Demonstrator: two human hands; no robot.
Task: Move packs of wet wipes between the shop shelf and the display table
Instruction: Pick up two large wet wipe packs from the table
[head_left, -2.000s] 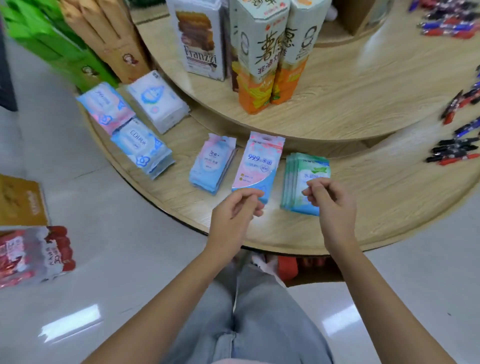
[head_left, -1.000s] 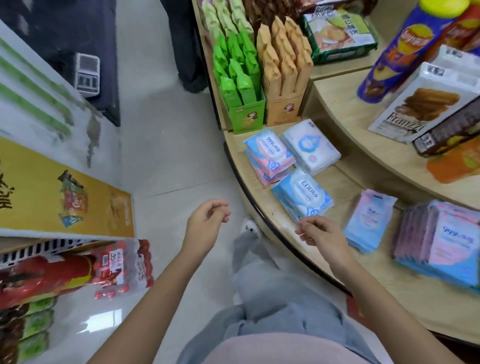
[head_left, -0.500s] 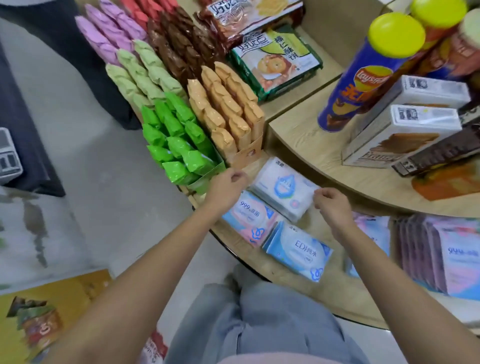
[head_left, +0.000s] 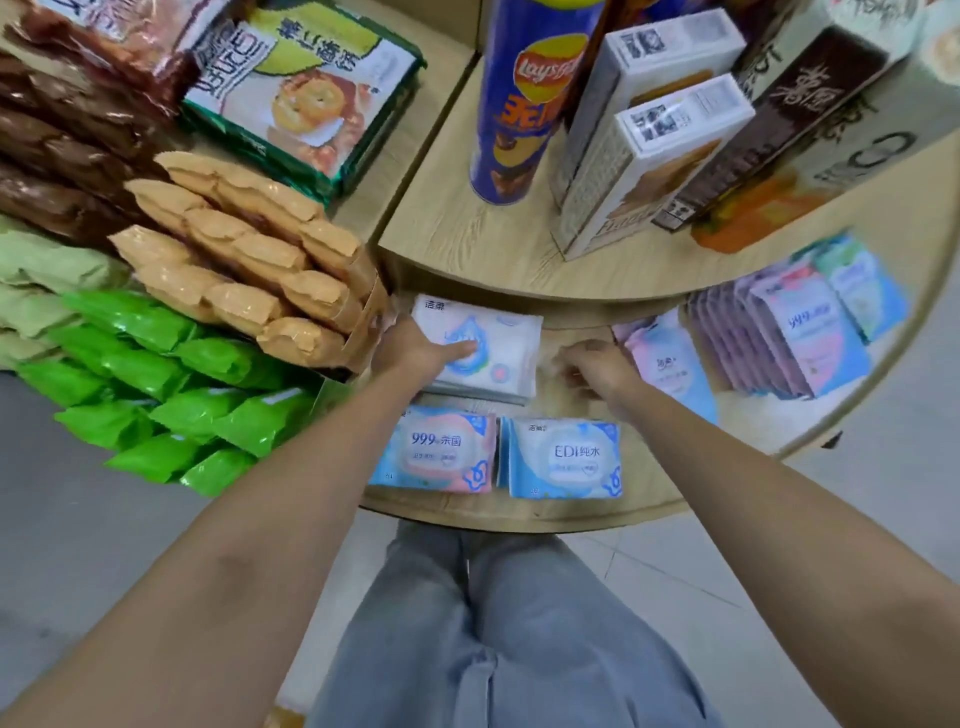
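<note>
Likely pickup — your left hand (head_left: 415, 349) clamps the white wipes pack (head_left: 501, 358); right hand (head_left: 597, 371), at its three o'clock, too blurred to read — lift next.

A white pack (head_left: 501, 358) with a blue drop lies flat on the wooden table (head_left: 519, 512), just behind a pink-and-blue pack (head_left: 436, 452) and a blue pack (head_left: 563, 457) side by side.
</note>
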